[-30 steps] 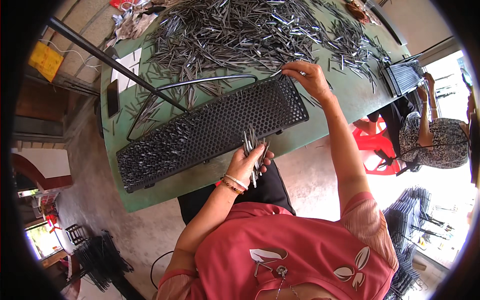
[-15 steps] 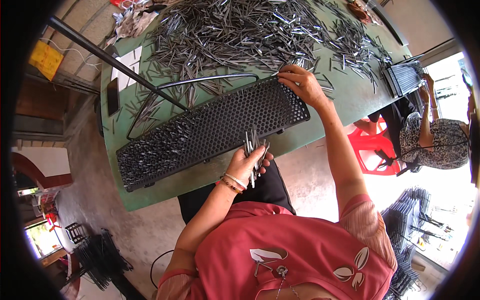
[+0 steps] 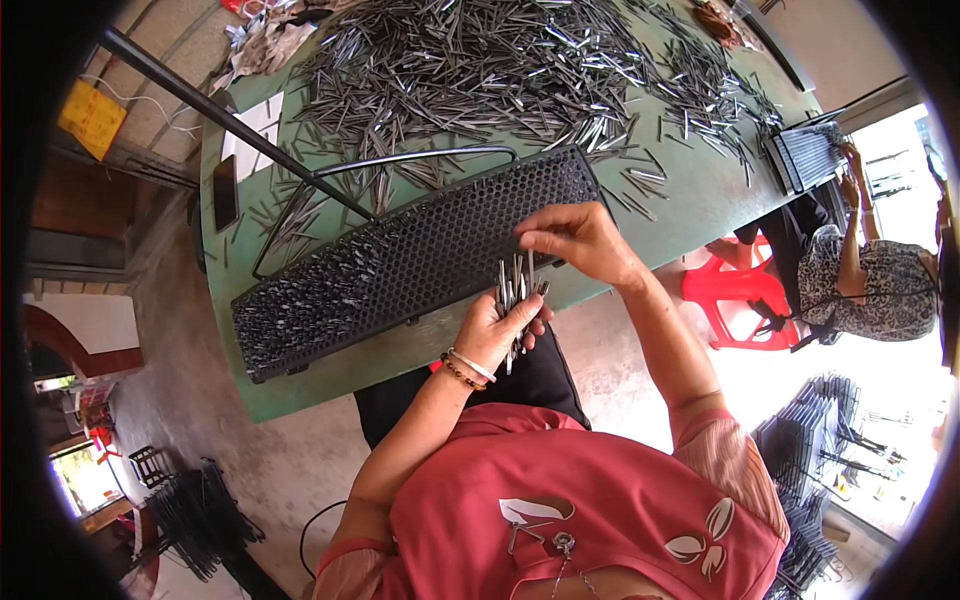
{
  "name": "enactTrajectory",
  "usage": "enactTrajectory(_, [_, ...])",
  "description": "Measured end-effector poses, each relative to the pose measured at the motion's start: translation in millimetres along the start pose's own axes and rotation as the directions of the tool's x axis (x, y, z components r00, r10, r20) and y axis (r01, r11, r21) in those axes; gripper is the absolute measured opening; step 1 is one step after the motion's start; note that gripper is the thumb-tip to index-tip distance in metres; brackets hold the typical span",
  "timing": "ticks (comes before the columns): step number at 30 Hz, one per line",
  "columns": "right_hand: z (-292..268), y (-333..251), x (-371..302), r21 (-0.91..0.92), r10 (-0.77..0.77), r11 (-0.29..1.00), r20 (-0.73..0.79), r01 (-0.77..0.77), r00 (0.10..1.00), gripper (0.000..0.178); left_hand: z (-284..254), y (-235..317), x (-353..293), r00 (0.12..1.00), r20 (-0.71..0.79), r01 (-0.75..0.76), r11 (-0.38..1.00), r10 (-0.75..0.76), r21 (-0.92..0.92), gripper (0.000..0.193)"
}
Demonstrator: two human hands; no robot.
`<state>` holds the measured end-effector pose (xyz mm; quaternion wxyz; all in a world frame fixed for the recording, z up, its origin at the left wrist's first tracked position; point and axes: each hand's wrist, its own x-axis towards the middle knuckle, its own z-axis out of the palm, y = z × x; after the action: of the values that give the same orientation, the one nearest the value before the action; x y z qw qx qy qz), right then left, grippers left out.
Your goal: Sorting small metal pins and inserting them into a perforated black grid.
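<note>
**Right grip (image 3: pixel 585 243) has moved from a corner of the black perforated rectangular tray (image 3: pixel 450 232) to slim grey metallic strips (image 3: pixel 516 285)**

At centre frame, the left grip (image 3: pixel 497 329) curls around the bunched strips, near the tray's lower edge. The right grip's thumb and finger nearly meet; whether they pinch a strip, I cannot tell. Each strip should prove light, stiff and slippery, best taken near its upper end.

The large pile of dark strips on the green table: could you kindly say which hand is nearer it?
Right: the right hand is over the perforated black panel, short of the pile; the left hand is farther back, nearer the body.
</note>
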<state>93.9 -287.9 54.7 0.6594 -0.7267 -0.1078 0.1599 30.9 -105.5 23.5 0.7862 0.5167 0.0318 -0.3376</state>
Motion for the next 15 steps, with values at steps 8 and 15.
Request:
enactTrajectory(8, [-69, 11, 34, -0.657, -0.601, 0.731, -0.494, 0.184, 0.628, 0.014, -18, -22, 10, 0.992, -0.01, 0.12, 0.98, -0.123, -0.162, 0.022])
enactTrajectory(15, [-78, 32, 52, -0.734, -0.693, 0.648, -0.455, 0.204, 0.559, 0.014, -20, -20, 7, 0.991, -0.003, 0.127, 0.966, -0.131, -0.224, 0.022])
